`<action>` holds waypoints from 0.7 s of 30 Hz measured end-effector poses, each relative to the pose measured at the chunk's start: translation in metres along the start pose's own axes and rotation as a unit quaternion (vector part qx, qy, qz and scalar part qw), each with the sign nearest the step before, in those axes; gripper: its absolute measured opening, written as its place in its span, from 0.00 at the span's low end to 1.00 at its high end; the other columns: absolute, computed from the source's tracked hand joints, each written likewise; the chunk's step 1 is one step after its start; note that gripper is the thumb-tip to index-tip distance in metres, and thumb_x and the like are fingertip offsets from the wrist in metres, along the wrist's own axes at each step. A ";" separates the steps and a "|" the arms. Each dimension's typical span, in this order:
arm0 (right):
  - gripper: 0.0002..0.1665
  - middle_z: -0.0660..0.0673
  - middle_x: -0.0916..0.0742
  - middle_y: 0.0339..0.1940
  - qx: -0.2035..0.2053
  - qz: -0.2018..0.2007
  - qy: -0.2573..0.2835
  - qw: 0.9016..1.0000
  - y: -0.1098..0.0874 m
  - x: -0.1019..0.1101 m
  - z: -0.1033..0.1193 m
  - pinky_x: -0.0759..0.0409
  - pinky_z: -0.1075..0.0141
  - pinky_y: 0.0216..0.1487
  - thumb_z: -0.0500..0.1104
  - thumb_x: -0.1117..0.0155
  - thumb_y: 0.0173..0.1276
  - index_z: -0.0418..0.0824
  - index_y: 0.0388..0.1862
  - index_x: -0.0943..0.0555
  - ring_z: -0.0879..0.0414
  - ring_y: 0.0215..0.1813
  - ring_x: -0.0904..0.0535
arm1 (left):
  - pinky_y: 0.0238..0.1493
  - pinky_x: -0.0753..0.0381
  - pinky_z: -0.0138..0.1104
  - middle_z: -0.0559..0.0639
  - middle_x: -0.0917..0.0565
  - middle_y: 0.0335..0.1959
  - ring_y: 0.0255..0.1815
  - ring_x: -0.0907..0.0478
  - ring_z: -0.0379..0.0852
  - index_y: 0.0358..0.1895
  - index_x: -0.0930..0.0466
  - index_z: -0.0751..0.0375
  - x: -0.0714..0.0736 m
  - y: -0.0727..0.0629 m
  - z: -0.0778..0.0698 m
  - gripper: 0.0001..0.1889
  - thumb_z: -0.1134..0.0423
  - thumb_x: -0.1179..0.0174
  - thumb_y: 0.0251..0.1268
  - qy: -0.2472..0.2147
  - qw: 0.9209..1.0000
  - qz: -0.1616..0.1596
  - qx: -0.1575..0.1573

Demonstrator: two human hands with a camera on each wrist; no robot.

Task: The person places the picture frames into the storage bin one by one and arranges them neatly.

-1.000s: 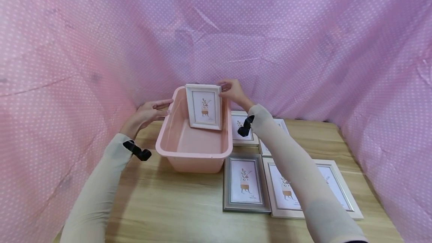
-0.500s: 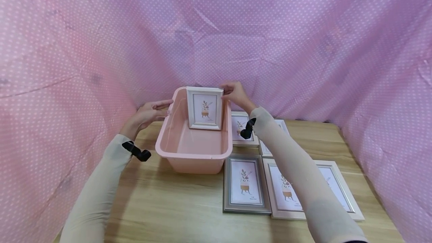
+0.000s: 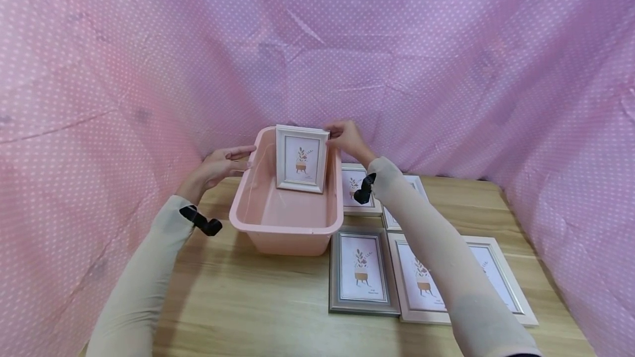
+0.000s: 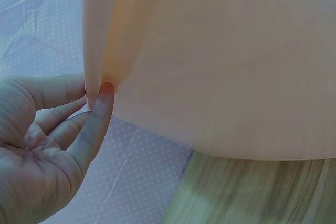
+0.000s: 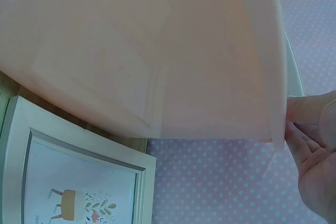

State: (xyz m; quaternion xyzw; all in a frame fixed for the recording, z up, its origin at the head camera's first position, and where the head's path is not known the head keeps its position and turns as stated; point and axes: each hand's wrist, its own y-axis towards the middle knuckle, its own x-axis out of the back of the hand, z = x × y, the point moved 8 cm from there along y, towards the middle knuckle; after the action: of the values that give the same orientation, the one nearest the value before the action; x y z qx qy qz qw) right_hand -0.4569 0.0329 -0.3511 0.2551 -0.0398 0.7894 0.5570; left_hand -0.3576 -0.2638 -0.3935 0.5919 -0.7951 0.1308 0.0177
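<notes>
A white picture frame (image 3: pixel 301 158) with a potted-plant print stands upright inside the far end of a pink plastic basin (image 3: pixel 285 230). My right hand (image 3: pixel 345 138) grips its upper right edge, fingertips right at the basin's rim. In the right wrist view, the right hand (image 5: pixel 317 150) is at the rim, and the basin wall hides most of the held frame. On the opposite side, my left hand (image 3: pixel 218 167) holds the basin's left rim. The left wrist view shows that hand (image 4: pixel 50 140) pinching the rim between thumb and fingers.
Right of the basin, several picture frames lie face up on the wooden table (image 3: pixel 238 296), including a grey one (image 3: pixel 335 280) and a pale one (image 3: pixel 527 313). My right forearm passes over some of them. A pink dotted curtain (image 3: pixel 317 43) surrounds the table.
The white picture frame has shifted slightly right and straightened in the basin, the right hand moving a little right and down with it. The left hand keeps its place on the rim.
</notes>
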 end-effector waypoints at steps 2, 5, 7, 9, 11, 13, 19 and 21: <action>0.24 0.24 0.15 0.55 -0.003 0.001 0.000 1.000 0.000 0.000 0.000 0.16 0.53 0.60 0.20 0.34 0.60 0.22 0.57 0.19 0.33 0.57 0.16 | 0.55 0.16 0.29 0.59 0.42 0.82 0.64 0.22 0.38 0.79 0.42 0.63 0.000 0.001 0.000 0.35 0.70 0.39 0.73 0.000 1.000 -0.002 0.003; 0.23 0.25 0.15 0.56 -0.004 0.000 0.002 1.000 0.001 0.001 0.000 0.16 0.54 0.61 0.20 0.35 0.61 0.22 0.57 0.19 0.34 0.58 0.16 | 0.56 0.16 0.29 0.59 0.42 0.82 0.68 0.24 0.42 0.80 0.42 0.63 -0.001 0.001 -0.001 0.35 0.70 0.39 0.73 0.001 1.000 -0.001 0.004; 0.22 0.26 0.14 0.56 -0.003 -0.005 0.000 1.000 0.001 0.004 0.000 0.15 0.55 0.60 0.20 0.35 0.61 0.23 0.57 0.18 0.35 0.58 0.16 | 0.56 0.16 0.30 0.59 0.41 0.82 0.67 0.24 0.42 0.80 0.42 0.63 -0.002 0.002 -0.002 0.35 0.71 0.39 0.72 -0.001 1.000 -0.003 0.006; 0.21 0.27 0.14 0.55 0.000 -0.012 -0.002 1.000 0.001 0.007 0.000 0.15 0.55 0.60 0.21 0.35 0.62 0.24 0.56 0.18 0.36 0.58 0.16 | 0.56 0.16 0.29 0.59 0.41 0.82 0.66 0.23 0.40 0.80 0.42 0.63 -0.004 0.003 -0.004 0.35 0.70 0.39 0.72 0.002 1.000 -0.001 0.005; 0.20 0.28 0.13 0.55 0.001 -0.019 -0.004 1.000 0.001 0.010 0.000 0.15 0.56 0.59 0.21 0.35 0.63 0.24 0.55 0.17 0.37 0.57 0.15 | 0.55 0.16 0.29 0.59 0.41 0.82 0.64 0.22 0.39 0.80 0.42 0.62 -0.005 0.004 -0.005 0.35 0.70 0.39 0.73 0.006 1.000 0.002 0.001; 0.20 0.28 0.13 0.54 -0.001 -0.024 -0.004 1.000 0.001 0.011 0.000 0.15 0.56 0.59 0.21 0.35 0.63 0.25 0.55 0.16 0.37 0.57 0.15 | 0.55 0.16 0.29 0.59 0.41 0.82 0.63 0.22 0.38 0.80 0.42 0.62 -0.005 0.005 -0.005 0.35 0.70 0.39 0.73 0.008 1.000 0.002 0.000; 0.21 0.28 0.13 0.55 -0.006 -0.028 -0.002 1.000 -0.001 0.011 0.001 0.15 0.56 0.60 0.20 0.35 0.61 0.24 0.55 0.17 0.36 0.57 0.15 | 0.57 0.16 0.30 0.58 0.42 0.82 0.64 0.22 0.38 0.80 0.42 0.61 -0.007 0.003 -0.003 0.35 0.69 0.39 0.73 0.011 1.000 0.010 0.000; 0.21 0.28 0.13 0.55 -0.005 -0.030 -0.004 1.000 -0.001 0.011 0.002 0.16 0.55 0.61 0.20 0.35 0.61 0.24 0.55 0.17 0.36 0.57 0.15 | 0.58 0.17 0.31 0.58 0.42 0.82 0.65 0.23 0.39 0.80 0.42 0.61 -0.007 0.003 -0.003 0.35 0.69 0.39 0.73 0.011 1.000 0.011 0.000</action>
State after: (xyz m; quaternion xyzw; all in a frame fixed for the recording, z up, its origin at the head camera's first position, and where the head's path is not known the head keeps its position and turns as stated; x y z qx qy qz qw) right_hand -0.4581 0.0424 -0.3448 0.2570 -0.0382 0.7713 0.5811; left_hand -0.3586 -0.2556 -0.3920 0.5820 -0.8011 0.1377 0.0255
